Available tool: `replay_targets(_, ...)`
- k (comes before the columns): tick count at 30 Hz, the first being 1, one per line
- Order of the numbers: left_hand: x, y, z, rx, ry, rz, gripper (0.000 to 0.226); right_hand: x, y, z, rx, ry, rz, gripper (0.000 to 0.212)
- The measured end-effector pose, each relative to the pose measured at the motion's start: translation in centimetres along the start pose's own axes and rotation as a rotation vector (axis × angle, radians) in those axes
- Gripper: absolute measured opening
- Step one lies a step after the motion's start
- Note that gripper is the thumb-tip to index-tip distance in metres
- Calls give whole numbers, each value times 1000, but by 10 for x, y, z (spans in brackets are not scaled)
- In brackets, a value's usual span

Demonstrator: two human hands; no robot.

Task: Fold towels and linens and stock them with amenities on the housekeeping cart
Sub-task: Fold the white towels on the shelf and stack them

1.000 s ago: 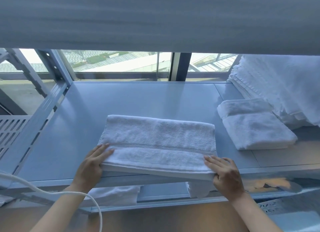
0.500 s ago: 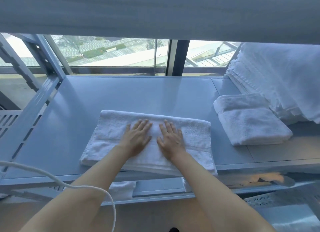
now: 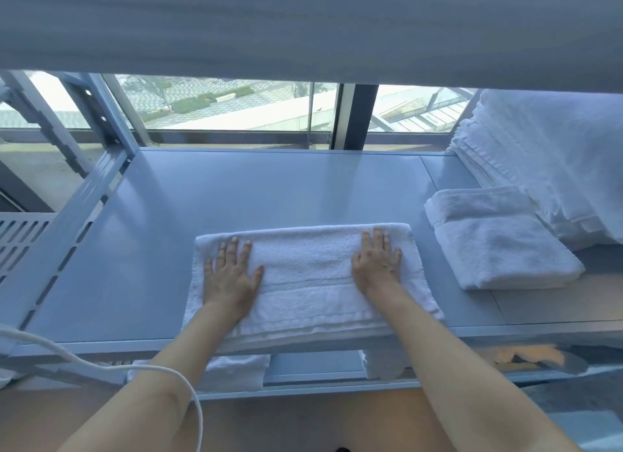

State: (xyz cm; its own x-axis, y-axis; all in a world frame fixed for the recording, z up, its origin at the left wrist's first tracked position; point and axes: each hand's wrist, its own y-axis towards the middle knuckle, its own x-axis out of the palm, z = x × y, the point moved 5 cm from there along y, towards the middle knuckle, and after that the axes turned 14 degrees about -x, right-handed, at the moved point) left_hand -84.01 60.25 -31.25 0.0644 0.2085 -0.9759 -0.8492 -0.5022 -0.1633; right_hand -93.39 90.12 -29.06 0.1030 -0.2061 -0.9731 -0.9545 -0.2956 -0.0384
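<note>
A white towel (image 3: 305, 276), folded into a long strip, lies flat on the grey cart shelf (image 3: 236, 188) near its front edge. My left hand (image 3: 231, 274) presses flat on the towel's left end with fingers spread. My right hand (image 3: 376, 263) presses flat on its right part, fingers straight. A smaller folded white towel (image 3: 499, 242) sits on the shelf to the right. Behind it rises a tall stack of folded white linens (image 3: 553, 162).
A grey upper shelf (image 3: 303, 23) overhangs the workspace. The cart's slotted side frame (image 3: 67, 215) runs along the left. More white towels (image 3: 236, 370) lie on the lower shelf. A white cable (image 3: 101, 367) loops at lower left. A window is behind.
Both hands moved from the towel's front corners to its middle, then slid apart toward its left and right ends, smoothing it flat.
</note>
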Motion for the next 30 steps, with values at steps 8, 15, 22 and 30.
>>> replay_targets(8, -10, -76, -1, -202, 200, -12, 76, 48, -37, -87, -67, 58, 32, 80)
replay_targets(15, -19, -71, 12, 374, -37, 36, 69, 47, -29, -101, -667, -25, -117, 79)
replay_targets(22, 14, -65, 4, 469, -30, -70, 72, 34, -42, -106, -833, -58, 3, 74)
replay_targets(30, 23, -90, -2, 372, -98, -34, 70, 33, -91, -70, -589, 70, 28, 58)
